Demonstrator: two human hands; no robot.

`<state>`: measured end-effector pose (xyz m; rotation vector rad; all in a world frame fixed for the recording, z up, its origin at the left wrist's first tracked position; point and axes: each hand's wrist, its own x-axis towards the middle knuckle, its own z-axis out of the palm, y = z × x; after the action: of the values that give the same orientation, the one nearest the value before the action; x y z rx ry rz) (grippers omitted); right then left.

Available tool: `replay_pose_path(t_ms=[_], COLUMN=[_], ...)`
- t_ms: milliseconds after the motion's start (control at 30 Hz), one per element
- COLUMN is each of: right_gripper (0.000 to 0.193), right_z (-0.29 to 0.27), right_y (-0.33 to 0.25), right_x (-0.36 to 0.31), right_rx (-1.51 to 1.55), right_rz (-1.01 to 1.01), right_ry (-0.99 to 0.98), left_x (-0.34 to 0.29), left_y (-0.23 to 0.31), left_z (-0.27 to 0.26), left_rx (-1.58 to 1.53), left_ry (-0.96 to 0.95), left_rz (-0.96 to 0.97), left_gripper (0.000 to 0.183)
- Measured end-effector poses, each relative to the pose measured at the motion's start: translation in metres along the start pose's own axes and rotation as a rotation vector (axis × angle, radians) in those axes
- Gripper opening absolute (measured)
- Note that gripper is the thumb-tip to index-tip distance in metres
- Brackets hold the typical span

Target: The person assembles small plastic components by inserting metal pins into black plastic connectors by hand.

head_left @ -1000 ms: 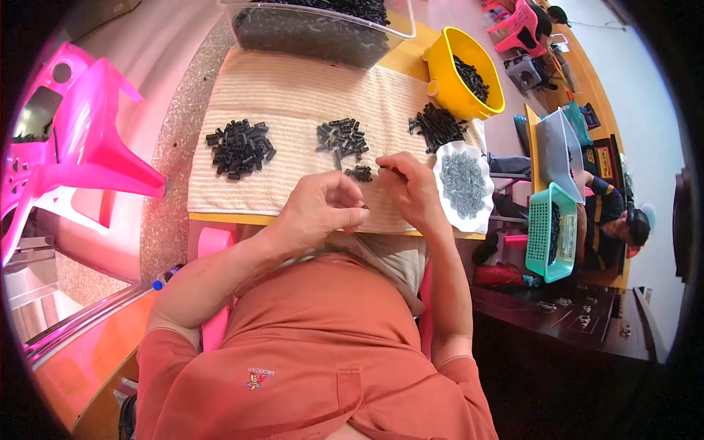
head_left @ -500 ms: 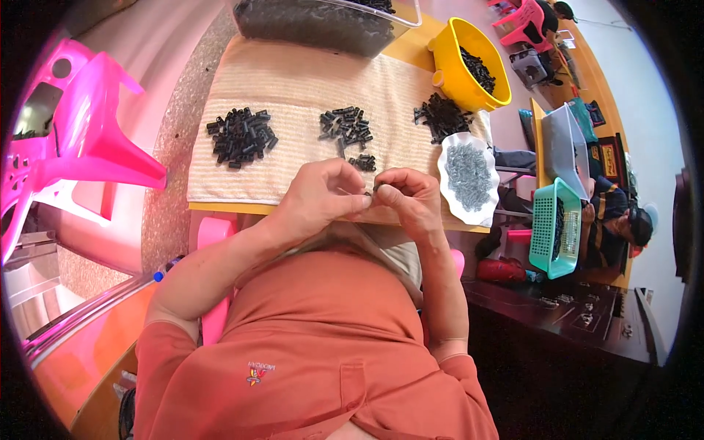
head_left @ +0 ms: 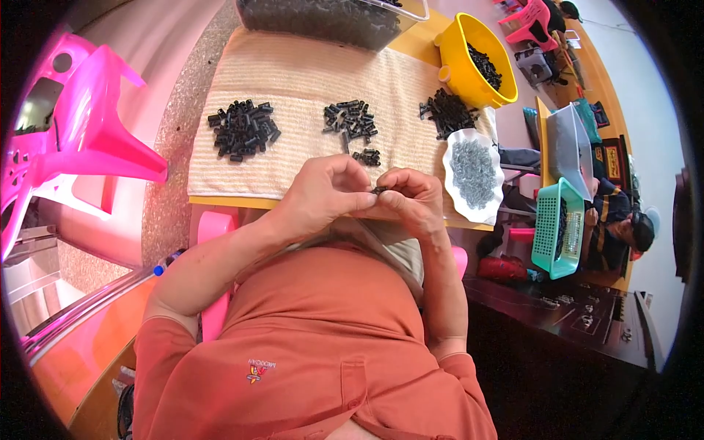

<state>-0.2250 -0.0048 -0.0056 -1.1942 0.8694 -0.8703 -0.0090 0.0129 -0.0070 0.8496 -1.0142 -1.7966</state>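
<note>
In front of my belly, at the table's near edge, my two hands meet over a small black plastic part point(head_left: 378, 191). My right hand point(head_left: 412, 199) pinches it between thumb and fingers. The thumb and bent fingers of my left hand point(head_left: 328, 192) close in on its other side; the part is mostly covered by fingertips. Just beyond lies a little cluster of short black pieces point(head_left: 367, 158). Farther off is a loose pile of black tubular pieces point(head_left: 350, 119). A larger pile of black cylinders point(head_left: 243, 130) rests to the left, and a pile of black parts point(head_left: 447, 114) to the right.
A striped beige towel point(head_left: 293, 73) covers the table. On the right stand a white scalloped dish point(head_left: 493, 209) of small clear pieces and a yellow tub point(head_left: 460, 73) of black parts. A clear bin point(head_left: 396, 33) is at the back. A person point(head_left: 616, 220) sits beyond a green basket point(head_left: 544, 242).
The fingertips have shifted slightly around the small black part, which shows a little more now. The view has moved slightly; the piles look unchanged.
</note>
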Motion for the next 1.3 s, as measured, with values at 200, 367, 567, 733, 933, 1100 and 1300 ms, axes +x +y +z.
replay_pose_path(t_ms=[200, 367, 567, 733, 933, 1100, 1300], right_gripper=[0.01, 0.011, 0.011, 0.013, 0.02, 0.041, 0.045], right_z=[0.0, 0.005, 0.009, 0.013, 0.017, 0.026, 0.039], right_y=[-0.002, -0.006, 0.001, 0.001, -0.001, -0.001, -0.003], right_x=[0.0, 0.001, -0.001, -0.003, -0.004, -0.005, 0.001], right_rx=[-0.042, -0.042, 0.097, 0.182, -0.034, -0.621, -0.998], right_rz=[-0.051, -0.001, 0.108, 0.119, 0.007, -0.539, -0.87], right_ry=[-0.047, -0.048, 0.004, 0.034, 0.075, 0.111, 0.213], left_x=[0.001, 0.002, 0.003, 0.003, 0.004, 0.004, 0.003], left_y=[0.001, 0.002, -0.003, -0.003, 0.0, 0.007, 0.008], left_z=[0.002, -0.001, -0.002, -0.002, -0.004, -0.005, -0.004], left_rx=[0.004, -0.01, 0.017, 0.045, -0.007, -0.112, -0.105], left_ry=[0.008, 0.008, 0.033, 0.038, 0.038, 0.036, 0.07], left_rz=[0.016, 0.007, 0.036, 0.077, 0.072, 0.016, 0.001], left_gripper=[0.018, 0.02, 0.02, 0.02, 0.021, 0.022, 0.023])
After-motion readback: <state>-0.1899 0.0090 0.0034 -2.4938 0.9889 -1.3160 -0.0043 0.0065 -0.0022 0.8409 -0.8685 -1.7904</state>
